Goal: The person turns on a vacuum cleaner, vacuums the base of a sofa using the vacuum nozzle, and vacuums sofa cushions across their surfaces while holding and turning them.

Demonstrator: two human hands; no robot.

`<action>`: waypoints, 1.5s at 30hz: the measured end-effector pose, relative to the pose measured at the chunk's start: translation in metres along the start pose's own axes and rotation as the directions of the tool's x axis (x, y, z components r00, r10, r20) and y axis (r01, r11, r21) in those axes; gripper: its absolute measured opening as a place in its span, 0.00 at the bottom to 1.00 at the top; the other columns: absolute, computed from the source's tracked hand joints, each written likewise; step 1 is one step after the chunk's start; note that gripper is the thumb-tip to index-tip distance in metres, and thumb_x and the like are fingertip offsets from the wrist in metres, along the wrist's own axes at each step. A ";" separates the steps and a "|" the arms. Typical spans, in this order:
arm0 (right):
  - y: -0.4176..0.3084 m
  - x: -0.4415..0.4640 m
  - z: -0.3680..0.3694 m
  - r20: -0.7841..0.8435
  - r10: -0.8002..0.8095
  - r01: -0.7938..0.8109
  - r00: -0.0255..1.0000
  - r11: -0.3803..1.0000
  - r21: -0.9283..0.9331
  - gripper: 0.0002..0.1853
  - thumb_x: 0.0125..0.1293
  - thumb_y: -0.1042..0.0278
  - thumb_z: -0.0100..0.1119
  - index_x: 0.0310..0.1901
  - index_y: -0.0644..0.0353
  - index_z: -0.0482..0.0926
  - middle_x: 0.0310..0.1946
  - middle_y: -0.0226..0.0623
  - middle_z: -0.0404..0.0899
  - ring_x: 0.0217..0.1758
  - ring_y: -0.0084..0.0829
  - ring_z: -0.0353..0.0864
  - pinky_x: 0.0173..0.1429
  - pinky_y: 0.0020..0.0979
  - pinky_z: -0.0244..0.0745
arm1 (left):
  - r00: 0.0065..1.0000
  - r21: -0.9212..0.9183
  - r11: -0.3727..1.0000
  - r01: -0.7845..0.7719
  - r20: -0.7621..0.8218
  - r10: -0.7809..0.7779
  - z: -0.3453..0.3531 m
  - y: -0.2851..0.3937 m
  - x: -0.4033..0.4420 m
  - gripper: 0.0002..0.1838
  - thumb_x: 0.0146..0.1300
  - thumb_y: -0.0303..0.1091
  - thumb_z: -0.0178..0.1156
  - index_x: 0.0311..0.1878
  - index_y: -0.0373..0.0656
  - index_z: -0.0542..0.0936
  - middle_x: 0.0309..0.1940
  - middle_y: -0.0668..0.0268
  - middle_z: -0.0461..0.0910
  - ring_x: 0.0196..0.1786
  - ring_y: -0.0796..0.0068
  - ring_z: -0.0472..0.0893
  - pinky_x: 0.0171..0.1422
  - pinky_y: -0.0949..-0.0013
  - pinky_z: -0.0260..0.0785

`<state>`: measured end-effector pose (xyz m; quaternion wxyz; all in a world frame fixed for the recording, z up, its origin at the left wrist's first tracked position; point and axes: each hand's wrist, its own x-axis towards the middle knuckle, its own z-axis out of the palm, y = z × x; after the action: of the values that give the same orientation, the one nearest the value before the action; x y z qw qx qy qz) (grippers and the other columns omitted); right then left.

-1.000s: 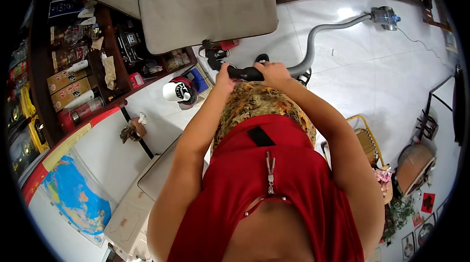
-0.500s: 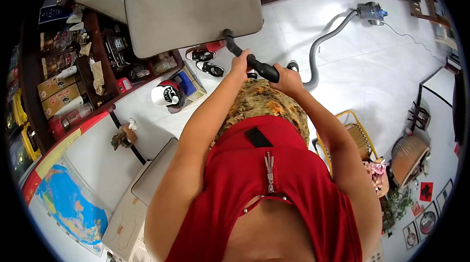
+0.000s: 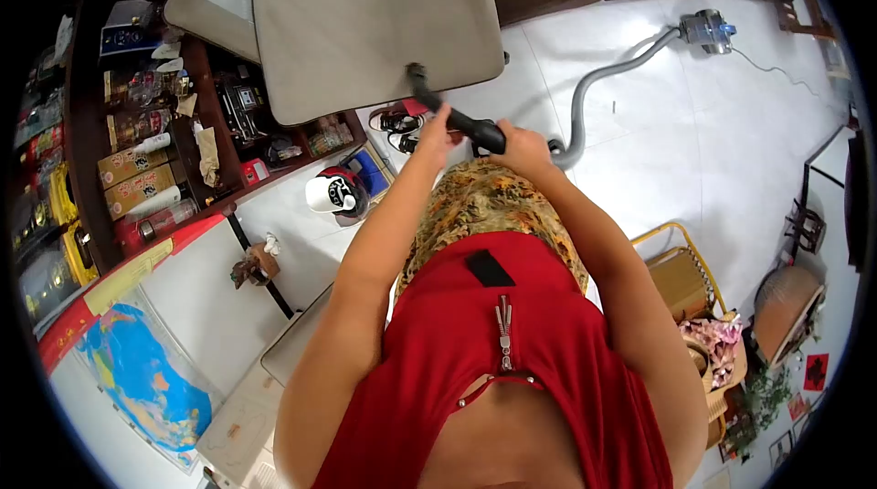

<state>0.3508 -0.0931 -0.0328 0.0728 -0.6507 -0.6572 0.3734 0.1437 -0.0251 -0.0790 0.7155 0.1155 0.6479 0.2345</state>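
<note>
Both my hands are on the black handle [image 3: 477, 132] of a vacuum cleaner. My right hand [image 3: 525, 150] is closed round its rear end, near the hose. Farther forward, my left hand [image 3: 438, 135] holds the narrower part, its thumb along the top and some fingers partly hidden. The small dark nozzle [image 3: 417, 74] lies over the near edge of a large grey-beige panel [image 3: 375, 23] with rounded corners and appears to touch it. A grey hose [image 3: 579, 98] curves across the floor to the vacuum cleaner's body [image 3: 707, 31].
Black-and-white shoes [image 3: 395, 120] lie under the panel's edge. A white-and-black cap [image 3: 331, 195] sits left of my arm. Dark shelves [image 3: 206, 100] full of goods stand at left. A yellow-framed chair [image 3: 681, 279] is at right. A thin cord [image 3: 776, 71] trails from the vacuum cleaner.
The nozzle has moved slightly up and left over the panel. My left hand's grip looks looser and lower on the handle. The view has shifted, with surroundings appearing farther right.
</note>
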 end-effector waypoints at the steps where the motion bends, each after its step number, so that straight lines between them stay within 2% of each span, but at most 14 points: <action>1: 0.013 -0.007 -0.002 -0.012 0.048 -0.048 0.999 0.999 0.008 0.30 0.49 0.48 0.70 0.51 0.53 0.76 0.30 0.49 0.84 0.35 0.52 0.85 0.40 0.48 0.79 | 0.993 0.057 0.998 0.033 0.114 -0.039 0.005 -0.001 -0.006 0.24 0.73 0.56 0.55 0.56 0.43 0.73 0.45 0.55 0.83 0.47 0.60 0.84 0.53 0.59 0.76; 4: 0.047 -0.019 -0.017 -0.046 0.162 -0.161 0.986 0.987 0.024 0.31 0.48 0.47 0.70 0.51 0.55 0.76 0.28 0.51 0.83 0.34 0.53 0.85 0.39 0.48 0.79 | 0.994 0.093 0.995 0.030 0.106 -0.040 0.013 -0.006 -0.025 0.31 0.74 0.54 0.52 0.69 0.41 0.62 0.51 0.52 0.83 0.50 0.59 0.84 0.58 0.58 0.72; 6: 0.058 -0.020 -0.029 -0.054 0.214 -0.212 0.975 0.976 0.041 0.32 0.47 0.46 0.70 0.51 0.58 0.76 0.27 0.53 0.83 0.33 0.53 0.85 0.39 0.48 0.79 | 0.998 0.018 0.999 0.031 0.059 -0.032 0.005 -0.012 -0.028 0.30 0.74 0.54 0.52 0.68 0.43 0.65 0.48 0.55 0.84 0.47 0.62 0.84 0.57 0.59 0.72; 14: -0.023 0.007 -0.076 -0.061 -0.044 0.060 0.997 0.956 0.287 0.35 0.48 0.44 0.70 0.51 0.64 0.76 0.31 0.56 0.83 0.38 0.55 0.84 0.45 0.48 0.78 | 0.967 -0.172 0.983 -0.059 -0.255 0.013 -0.095 -0.016 -0.042 0.32 0.72 0.60 0.51 0.67 0.44 0.67 0.50 0.55 0.83 0.48 0.58 0.84 0.62 0.54 0.69; 17: -0.086 0.029 -0.096 -0.041 -0.103 0.110 0.994 0.951 0.288 0.33 0.47 0.45 0.70 0.49 0.62 0.77 0.34 0.54 0.83 0.40 0.55 0.84 0.47 0.49 0.78 | 0.962 -0.274 0.952 -0.141 -0.264 0.066 -0.136 -0.002 -0.041 0.31 0.70 0.62 0.53 0.63 0.46 0.69 0.48 0.59 0.84 0.48 0.60 0.84 0.60 0.55 0.68; 20: -0.116 0.060 -0.090 -0.254 -0.246 0.313 0.935 0.910 0.271 0.31 0.47 0.47 0.69 0.49 0.60 0.77 0.39 0.51 0.83 0.43 0.53 0.84 0.49 0.48 0.78 | 0.940 -0.294 0.930 -0.219 -0.321 0.120 -0.163 0.036 -0.041 0.30 0.69 0.60 0.56 0.61 0.45 0.69 0.45 0.60 0.84 0.46 0.61 0.84 0.57 0.53 0.67; 23: -0.142 0.088 -0.106 -0.259 -0.253 0.326 0.932 0.899 0.292 0.31 0.47 0.48 0.70 0.51 0.58 0.77 0.42 0.48 0.83 0.46 0.52 0.83 0.50 0.47 0.78 | 0.910 -0.210 0.930 -0.301 -0.354 0.215 -0.195 0.078 -0.018 0.30 0.70 0.60 0.55 0.60 0.43 0.71 0.42 0.61 0.84 0.43 0.65 0.83 0.56 0.54 0.68; 27: -0.176 0.144 -0.115 -0.357 -0.295 0.412 0.886 0.854 0.317 0.32 0.47 0.52 0.71 0.53 0.56 0.75 0.41 0.49 0.84 0.44 0.53 0.83 0.49 0.48 0.77 | 0.837 -0.085 0.947 -0.311 -0.496 0.230 -0.245 0.144 0.029 0.25 0.71 0.55 0.57 0.57 0.43 0.75 0.37 0.61 0.84 0.33 0.69 0.82 0.45 0.58 0.69; 28: -0.186 0.154 -0.126 -0.241 -0.234 0.308 0.942 0.888 0.342 0.34 0.48 0.54 0.72 0.58 0.56 0.75 0.43 0.52 0.84 0.47 0.52 0.84 0.52 0.45 0.77 | 0.815 -0.010 0.949 -0.315 -0.515 0.265 -0.259 0.152 0.035 0.25 0.71 0.55 0.57 0.56 0.43 0.75 0.38 0.62 0.84 0.35 0.68 0.82 0.45 0.57 0.70; 33: -0.205 0.230 -0.117 -0.328 -0.257 0.368 0.909 0.864 0.343 0.35 0.50 0.53 0.71 0.60 0.55 0.72 0.42 0.52 0.84 0.45 0.54 0.85 0.50 0.44 0.78 | 0.725 0.224 0.937 -0.270 -0.593 0.350 -0.311 0.213 0.066 0.24 0.69 0.52 0.60 0.54 0.41 0.78 0.46 0.61 0.82 0.46 0.63 0.80 0.53 0.55 0.71; 34: -0.208 0.242 -0.118 -0.319 -0.263 0.368 0.910 0.868 0.334 0.35 0.50 0.52 0.71 0.60 0.54 0.72 0.41 0.51 0.84 0.44 0.54 0.85 0.49 0.45 0.78 | 0.704 0.196 0.955 -0.224 -0.645 0.298 -0.319 0.222 0.072 0.26 0.67 0.52 0.63 0.57 0.39 0.78 0.51 0.60 0.80 0.54 0.61 0.77 0.60 0.56 0.69; 38: -0.207 0.271 -0.112 -0.230 -0.241 0.305 0.943 0.902 0.307 0.35 0.52 0.48 0.72 0.60 0.51 0.72 0.39 0.51 0.84 0.41 0.54 0.85 0.46 0.47 0.78 | 0.736 0.395 0.906 -0.153 -0.566 0.371 -0.373 0.241 0.111 0.38 0.66 0.56 0.63 0.70 0.37 0.70 0.66 0.53 0.74 0.66 0.55 0.74 0.68 0.56 0.66; 41: -0.192 0.255 -0.106 -0.135 -0.167 0.200 0.977 0.937 0.288 0.35 0.52 0.46 0.73 0.60 0.49 0.72 0.36 0.52 0.84 0.39 0.55 0.85 0.44 0.49 0.78 | 0.689 0.483 0.865 -0.137 -0.580 0.434 -0.388 0.253 0.131 0.42 0.67 0.59 0.61 0.73 0.36 0.66 0.70 0.51 0.70 0.70 0.53 0.71 0.70 0.54 0.64; 45: -0.164 0.208 -0.096 -0.021 -0.042 0.046 0.999 0.968 0.248 0.35 0.54 0.50 0.72 0.61 0.54 0.71 0.34 0.53 0.83 0.37 0.54 0.85 0.43 0.45 0.77 | 0.793 0.311 0.944 -0.107 -0.546 0.270 -0.348 0.289 0.111 0.46 0.68 0.66 0.55 0.76 0.40 0.62 0.74 0.54 0.64 0.74 0.54 0.66 0.74 0.55 0.60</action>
<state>0.2458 0.1544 0.0507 0.1671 -0.6246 -0.6188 0.4462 -0.2458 0.2298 -0.0870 0.4336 0.1972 0.8456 0.2408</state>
